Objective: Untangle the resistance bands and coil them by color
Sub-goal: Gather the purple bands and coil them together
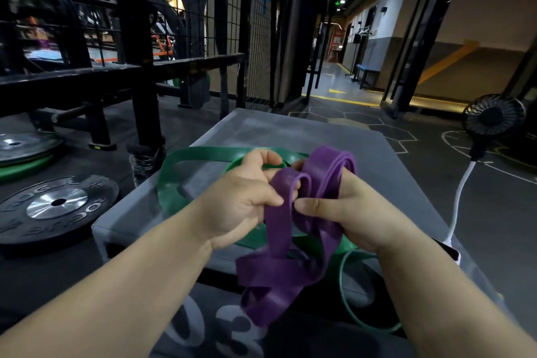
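Purple band (279,276) held above the grey box (290,131).
The left hand (241,206) pinches one strand, the right hand (343,212) clutches folded loops; the green band (203,152) lies on the box.

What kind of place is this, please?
Most likely a gym: weight plates lie at left, a black steel rack stands behind them, and the left hand and right hand hold a purple resistance band over a grey box.
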The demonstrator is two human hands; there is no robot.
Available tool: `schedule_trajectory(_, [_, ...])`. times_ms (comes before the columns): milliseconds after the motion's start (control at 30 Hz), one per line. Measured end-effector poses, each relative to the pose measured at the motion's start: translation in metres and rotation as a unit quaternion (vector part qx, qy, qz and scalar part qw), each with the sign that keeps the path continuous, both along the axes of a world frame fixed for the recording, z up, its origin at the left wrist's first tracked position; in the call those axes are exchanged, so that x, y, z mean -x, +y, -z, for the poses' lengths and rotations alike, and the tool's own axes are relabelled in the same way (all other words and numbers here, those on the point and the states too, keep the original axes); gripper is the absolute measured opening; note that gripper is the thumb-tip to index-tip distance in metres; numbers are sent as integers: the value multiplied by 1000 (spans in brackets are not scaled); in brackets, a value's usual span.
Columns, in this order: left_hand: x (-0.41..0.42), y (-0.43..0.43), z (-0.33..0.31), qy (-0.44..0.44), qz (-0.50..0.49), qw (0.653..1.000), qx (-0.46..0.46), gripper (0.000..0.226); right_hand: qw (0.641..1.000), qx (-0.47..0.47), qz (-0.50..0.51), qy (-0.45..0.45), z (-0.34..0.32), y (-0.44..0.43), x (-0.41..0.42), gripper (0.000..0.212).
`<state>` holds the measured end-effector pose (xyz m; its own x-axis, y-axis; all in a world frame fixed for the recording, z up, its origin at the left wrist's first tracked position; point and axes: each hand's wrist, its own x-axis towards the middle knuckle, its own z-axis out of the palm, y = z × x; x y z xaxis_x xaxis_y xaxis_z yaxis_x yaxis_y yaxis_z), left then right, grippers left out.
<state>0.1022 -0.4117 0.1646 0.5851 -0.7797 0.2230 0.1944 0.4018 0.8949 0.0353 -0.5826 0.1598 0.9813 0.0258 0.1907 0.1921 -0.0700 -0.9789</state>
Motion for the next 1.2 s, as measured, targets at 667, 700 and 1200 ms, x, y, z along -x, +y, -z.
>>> schedule_trajectory(667, [4,-35,67,-215,-35,919,-329,8,942,-235,231,-59,-21,6,3,26])
schedule_trajectory(700, [0,-33,66,-190,-26,926,-324,7,940,-238,237,-65,-23,4,3,26])
schedule_trajectory(1200, [-19,-7,11,22,-328,940,-94,31,978,11,206,0,4,-12,0,35])
